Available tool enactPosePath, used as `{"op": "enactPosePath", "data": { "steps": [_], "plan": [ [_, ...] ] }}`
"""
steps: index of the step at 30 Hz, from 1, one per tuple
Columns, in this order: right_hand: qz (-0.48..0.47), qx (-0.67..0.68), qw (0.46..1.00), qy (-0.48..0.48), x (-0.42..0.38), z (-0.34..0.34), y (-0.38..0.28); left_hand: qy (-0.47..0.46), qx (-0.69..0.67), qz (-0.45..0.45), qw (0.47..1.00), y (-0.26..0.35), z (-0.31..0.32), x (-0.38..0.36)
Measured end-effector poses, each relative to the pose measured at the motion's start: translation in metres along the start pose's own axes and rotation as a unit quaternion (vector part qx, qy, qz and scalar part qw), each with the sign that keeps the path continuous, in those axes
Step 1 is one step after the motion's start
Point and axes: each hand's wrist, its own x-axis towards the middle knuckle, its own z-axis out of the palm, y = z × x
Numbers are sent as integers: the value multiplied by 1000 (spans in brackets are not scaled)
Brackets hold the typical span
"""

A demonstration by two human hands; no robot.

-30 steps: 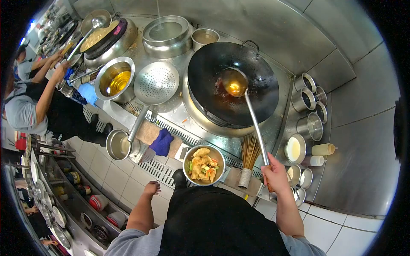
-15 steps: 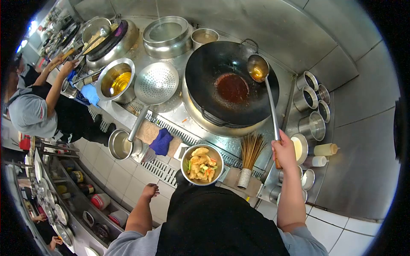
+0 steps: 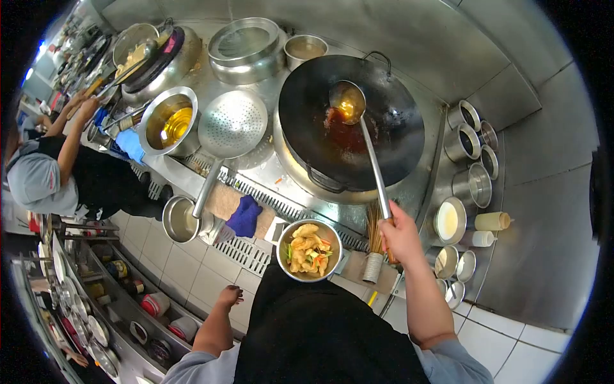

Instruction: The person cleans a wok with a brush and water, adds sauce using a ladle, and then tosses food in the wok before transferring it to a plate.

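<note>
My right hand point(image 3: 401, 234) is wrapped round the wooden end of the handle of a long ladle point(image 3: 373, 161). The ladle's bowl, with golden liquid in it, is over the middle of a black wok point(image 3: 400, 144). Dark red sauce point(image 3: 345, 139) lies at the bottom of the wok, partly hidden by the ladle. My left hand point(image 3: 230, 296) hangs low at my side, its fingers curled in with nothing visible in them. In front of my body stands a metal bowl point(image 3: 282, 257) of golden fried pieces with bits of green and orange vegetable.
Left of the wok, a perforated strainer point(image 3: 233, 125) rests near a pot of yellow oil point(image 3: 151, 131). A bamboo brush point(image 3: 374, 259) and a blue cloth point(image 3: 244, 216) lie along the front edge. Seasoning pots point(image 3: 472, 185) and squeeze bottles point(image 3: 491, 221) stand right. A co-worker point(image 3: 48, 173) cooks at far left.
My right hand has moved left and slightly down. The ladle's bowl has gone from the wok's right side to over the sauce. My left hand hangs slightly lower.
</note>
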Motion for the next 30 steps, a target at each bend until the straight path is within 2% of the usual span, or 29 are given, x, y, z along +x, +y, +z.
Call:
{"op": "enactPosePath", "data": {
  "steps": [3,5,7,9,12,16,19,23,26,30],
  "plan": [
    [15,-13,1000,5,-28,14,-8,-1,14,-1,1000,9,-26,22],
    [45,22,998,-34,-43,18,-9,-5,29,8,1000,28,-38,30],
    [49,34,998,-20,-54,26,-3,-7,43,16,999,54,-48,33],
    [36,18,999,24,-59,35,0,3,78,74,994,84,-52,30],
    [26,12,997,69,-62,44,-9,-13,82,105,991,106,-59,56],
    [8,22,991,135,-62,43,-11,-32,89,110,989,140,-57,47],
    [18,29,982,186,-62,37,-14,-40,143,112,982,144,-63,54],
    [19,42,973,228,-59,29,-7,-47,137,101,984,134,-85,65],
    [12,44,973,227,-56,26,-8,-9,151,65,986,130,-101,55],
    [22,51,969,242,-50,27,-8,-30,181,42,982,117,-130,85]
  ]
}}
